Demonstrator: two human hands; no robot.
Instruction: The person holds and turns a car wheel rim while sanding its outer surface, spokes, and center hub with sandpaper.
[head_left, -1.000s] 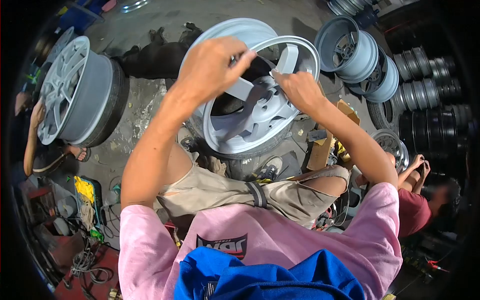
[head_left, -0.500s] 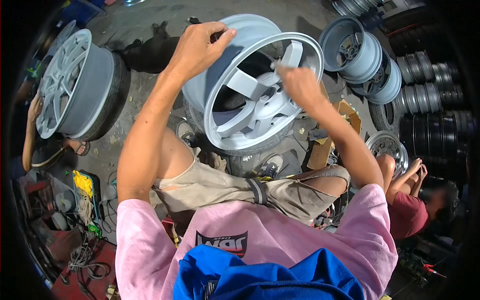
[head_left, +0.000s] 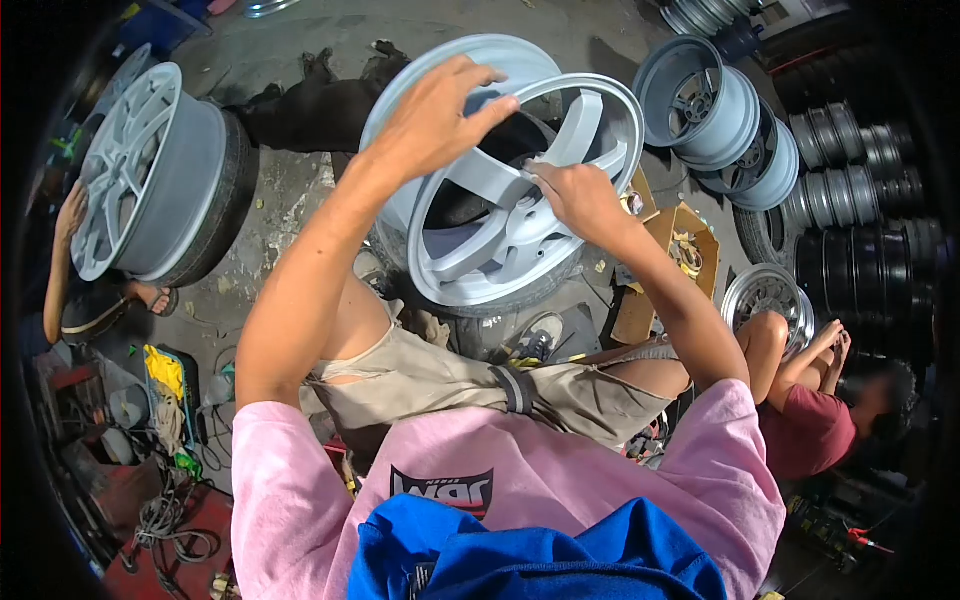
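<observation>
A pale grey alloy wheel rim (head_left: pixel 465 265) leans tilted in front of me, on top of a dark tyre (head_left: pixel 510 302). Over its upper left lip is my left hand (head_left: pixel 425 120), thumb and fingers apart; whether the fingertips touch the metal I cannot tell. My right hand (head_left: pixel 585 203) is closed in a pinch at the spokes, just above the hub (head_left: pixel 527 225). Something small and pale shows at its fingertips, too little of it visible to name.
To the left, another person's hand (head_left: pixel 72 212) is on a second grey rim (head_left: pixel 175 190). Several rims (head_left: pixel 720 110) are stacked at right, beside an open cardboard box (head_left: pixel 640 310). A person in a maroon shirt (head_left: pixel 815 430) sits at right. A dark animal (head_left: pixel 310 110) lies behind.
My left hand has moved right and down, its fingers opening out from the rim's lip. My right hand has shifted down and slightly left along the spokes. The rim has turned a little.
</observation>
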